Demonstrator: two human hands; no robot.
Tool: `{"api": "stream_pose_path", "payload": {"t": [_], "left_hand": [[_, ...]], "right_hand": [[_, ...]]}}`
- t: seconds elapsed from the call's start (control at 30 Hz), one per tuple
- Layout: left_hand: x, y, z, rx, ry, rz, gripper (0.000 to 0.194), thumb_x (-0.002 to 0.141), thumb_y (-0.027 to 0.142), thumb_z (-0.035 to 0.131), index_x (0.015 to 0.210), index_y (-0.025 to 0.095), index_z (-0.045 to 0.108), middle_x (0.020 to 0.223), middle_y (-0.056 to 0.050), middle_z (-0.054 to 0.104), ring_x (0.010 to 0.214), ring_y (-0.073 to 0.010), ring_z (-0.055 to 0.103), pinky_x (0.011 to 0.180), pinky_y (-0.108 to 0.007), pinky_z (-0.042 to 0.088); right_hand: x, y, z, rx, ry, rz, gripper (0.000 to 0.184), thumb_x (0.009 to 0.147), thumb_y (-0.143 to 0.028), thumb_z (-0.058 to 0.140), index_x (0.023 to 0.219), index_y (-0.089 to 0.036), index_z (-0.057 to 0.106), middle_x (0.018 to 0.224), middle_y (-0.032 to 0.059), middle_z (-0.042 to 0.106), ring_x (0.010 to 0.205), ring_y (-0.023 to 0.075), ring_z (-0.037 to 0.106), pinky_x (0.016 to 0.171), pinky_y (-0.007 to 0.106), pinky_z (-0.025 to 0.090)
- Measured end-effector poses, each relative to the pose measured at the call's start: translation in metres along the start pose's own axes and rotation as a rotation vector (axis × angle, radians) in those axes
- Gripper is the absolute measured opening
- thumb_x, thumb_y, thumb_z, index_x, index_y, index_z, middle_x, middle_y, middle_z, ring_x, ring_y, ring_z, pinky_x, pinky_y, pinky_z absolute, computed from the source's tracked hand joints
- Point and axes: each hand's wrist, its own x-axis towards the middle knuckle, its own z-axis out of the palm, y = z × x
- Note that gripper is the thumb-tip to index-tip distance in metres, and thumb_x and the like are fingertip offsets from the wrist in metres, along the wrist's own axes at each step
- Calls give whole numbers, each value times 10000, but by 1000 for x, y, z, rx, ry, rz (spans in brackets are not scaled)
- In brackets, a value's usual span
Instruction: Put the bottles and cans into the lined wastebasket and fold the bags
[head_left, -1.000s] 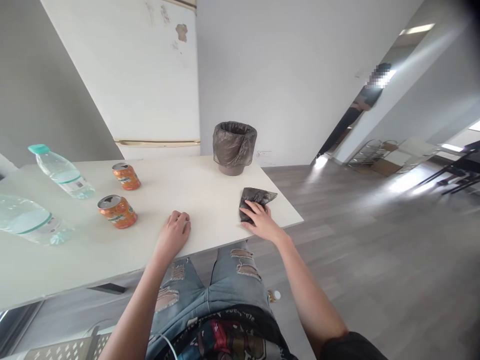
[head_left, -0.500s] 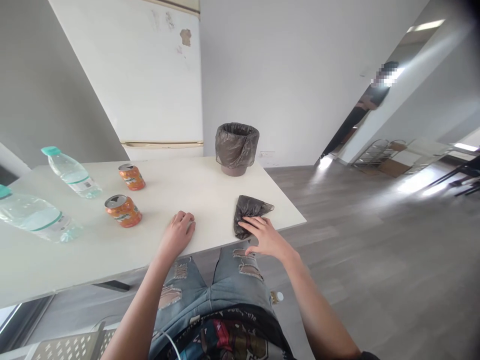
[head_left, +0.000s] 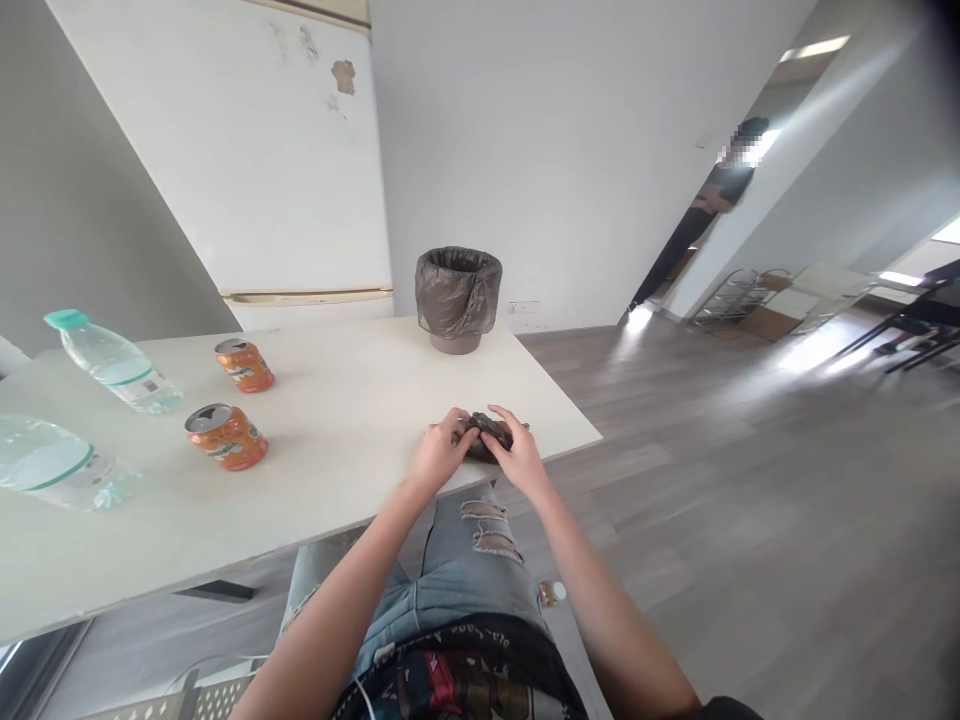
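Observation:
A crumpled black plastic bag (head_left: 487,447) lies at the front edge of the white table, partly hidden by my fingers. My left hand (head_left: 444,447) grips its left side, thumb against the plastic. On the other side my right hand (head_left: 517,450) pinches the bag, and both thumbs nearly meet over its middle. Behind the hands stands a small bin (head_left: 454,343) lined with a dark bin bag (head_left: 459,300) folded over its rim.
Two orange drink cans (head_left: 227,437) stand left of my hands. Further left are two clear water bottles (head_left: 120,372). The white table (head_left: 337,400) ends at its right edge beside the wooden floor (head_left: 675,500). A person (head_left: 712,200) leans in the doorway at right.
My left hand has moved right from the bare tabletop and taken hold of the black bag. My right hand has gone from resting on it to pinching it. The bag is now more bunched up.

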Motion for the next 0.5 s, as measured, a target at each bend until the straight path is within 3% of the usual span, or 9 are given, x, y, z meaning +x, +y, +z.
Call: {"api": "stream_pose_path", "payload": {"t": [0.07, 0.17, 0.2, 0.27, 0.37, 0.43, 0.5], "left_hand": [[8, -4, 4, 60, 28, -39, 199, 1015, 239, 585, 1212, 261, 576, 794, 13, 720, 747, -197, 712, 749, -288, 514], [16, -9, 7, 179, 25, -42, 259, 1011, 195, 559, 1259, 267, 544, 830, -4, 717, 798, -220, 730, 730, -288, 482], [17, -10, 8, 207, 13, -35, 263, 1017, 191, 539, 1268, 270, 535, 835, -10, 717, 813, -229, 737, 726, -290, 475], [18, -11, 9, 243, -11, -34, 264, 1032, 188, 489, 1281, 269, 512, 849, -24, 724, 822, -243, 745, 708, -294, 465], [10, -16, 5, 267, 3, -32, 309, 1053, 221, 437, 1359, 255, 460, 964, -63, 749, 863, -253, 753, 719, -314, 487], [-2, -26, -9, 307, 53, 1, 348, 1080, 324, 435, 1422, 262, 440, 1072, -83, 744, 948, -262, 764, 762, -333, 518], [-18, -44, -35, 367, 96, -14, 345, 1084, 376, 415, 1410, 273, 467, 1071, -77, 738, 953, -263, 764, 785, -349, 536]], "right_hand": [[6, 1, 5, -87, 107, 29, 586, 974, -428, 605, 1501, -176, 555, 1099, 120, 765, 1013, 290, 723, 968, 452, 578], [10, -6, 5, -359, 217, -128, 553, 1009, -366, 555, 1527, -173, 562, 1367, 202, 684, 1281, 352, 638, 1117, 527, 498], [11, -9, 3, -449, 169, -221, 515, 1039, -362, 517, 1522, -198, 585, 1466, 201, 637, 1382, 363, 582, 1170, 546, 453], [11, -14, 1, -571, -51, -367, 465, 1102, -385, 422, 1500, -270, 632, 1599, 138, 569, 1533, 357, 465, 1269, 584, 344], [14, -9, -2, -623, -318, -335, 528, 1149, -483, 303, 1593, -353, 556, 1698, 57, 493, 1625, 348, 359, 1325, 676, 224], [16, 1, -5, -617, -337, -235, 592, 1149, -552, 255, 1664, -351, 467, 1751, 51, 416, 1647, 350, 327, 1328, 694, 222], [19, 11, -8, -622, -288, -164, 624, 1148, -559, 230, 1685, -321, 443, 1784, 62, 351, 1661, 348, 307, 1340, 667, 234]]}}
